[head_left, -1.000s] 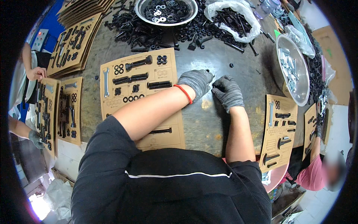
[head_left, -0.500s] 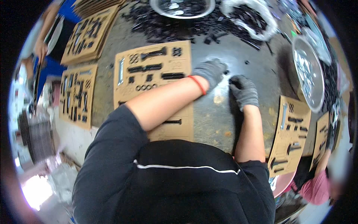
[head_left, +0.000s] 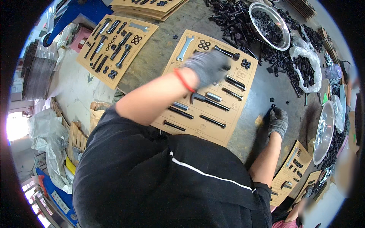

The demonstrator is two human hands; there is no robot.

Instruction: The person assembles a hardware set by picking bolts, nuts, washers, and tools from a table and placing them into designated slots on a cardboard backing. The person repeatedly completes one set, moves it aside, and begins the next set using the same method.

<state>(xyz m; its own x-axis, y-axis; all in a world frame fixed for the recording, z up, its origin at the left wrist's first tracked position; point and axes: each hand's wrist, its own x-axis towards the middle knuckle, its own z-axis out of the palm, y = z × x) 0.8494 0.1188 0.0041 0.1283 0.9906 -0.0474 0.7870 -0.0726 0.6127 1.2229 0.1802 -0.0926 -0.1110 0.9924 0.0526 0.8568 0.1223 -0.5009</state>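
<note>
My gloved left hand [head_left: 211, 68] is over a cardboard sheet [head_left: 234, 133], smeared by motion. A dark piece shows at its fingertips, too blurred to name. Around it on the sheet lie an open-end wrench [head_left: 185, 48], a cluster of black rings [head_left: 204, 45], black nuts [head_left: 246, 64], bolts [head_left: 213, 121] and silver sleeves [head_left: 214, 96]. To the right, my gloved right hand [head_left: 278, 121] rests on the metal tabletop with its fingers curled at a black nut [head_left: 273, 106]. Another black nut [head_left: 272, 99] and a small black piece [head_left: 288, 102] lie just beyond.
A filled cardboard sheet [head_left: 125, 28] lies at the left, with stacked sheets [head_left: 161, 11] behind. Loose black bolts [head_left: 232, 24] surround a metal bowl [head_left: 287, 41] and a plastic bag [head_left: 313, 83]. Another bowl [head_left: 324, 136] stands right, near a co-worker's hand [head_left: 307, 192].
The view has turned, shifting the scene. My left hand has moved from the bare tabletop back over the cardboard sheet, away from my right hand, which stays on the tabletop.
</note>
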